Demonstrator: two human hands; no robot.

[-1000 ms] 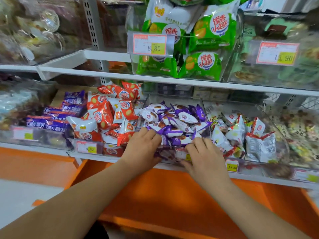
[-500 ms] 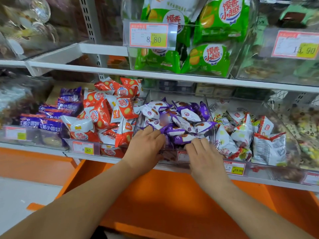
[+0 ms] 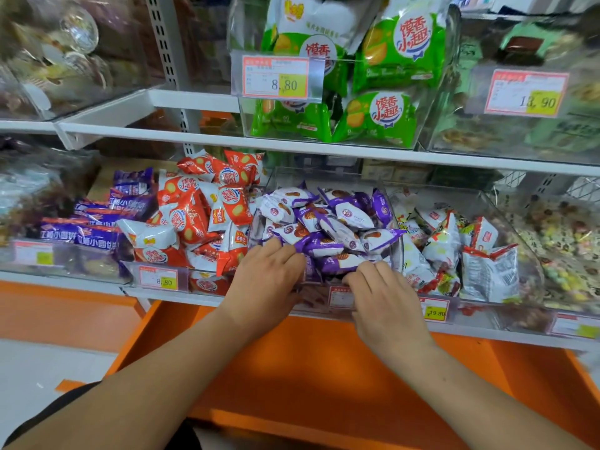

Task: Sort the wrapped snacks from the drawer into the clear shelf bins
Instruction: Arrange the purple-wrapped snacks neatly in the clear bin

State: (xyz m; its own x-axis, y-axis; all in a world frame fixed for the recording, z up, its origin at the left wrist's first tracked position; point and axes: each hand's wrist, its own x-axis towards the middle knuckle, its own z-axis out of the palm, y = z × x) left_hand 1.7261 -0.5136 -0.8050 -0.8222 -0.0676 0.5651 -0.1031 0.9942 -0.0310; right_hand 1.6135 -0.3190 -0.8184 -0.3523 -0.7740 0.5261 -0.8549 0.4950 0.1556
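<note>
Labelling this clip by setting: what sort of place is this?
Probably a shop's snack aisle: printed price tags on clear bins, white tiered shelves, and heaps of wrapped snacks.

Middle of the lower white metal shelf [image 3: 487,334]: a clear plastic bin [image 3: 316,298] holding purple-and-white wrapped snacks [image 3: 328,228]. The left hand [image 3: 269,277] lies over the bin's front left corner with fingers on the snacks. The right hand [image 3: 386,300] lies on the front right rim, so both are before the pile. In the next bin left are orange-and-white biscuit packets [image 3: 201,216]; further left, purple flat packs [image 3: 97,230]. In the bin to the right are white-and-red packets [image 3: 454,248]. On the upper white shelf [image 3: 194,138] above, green-and-white bags [image 3: 383,115] sit in a bin. An orange drawer [image 3: 308,368] lies below, under both forearms.
</note>
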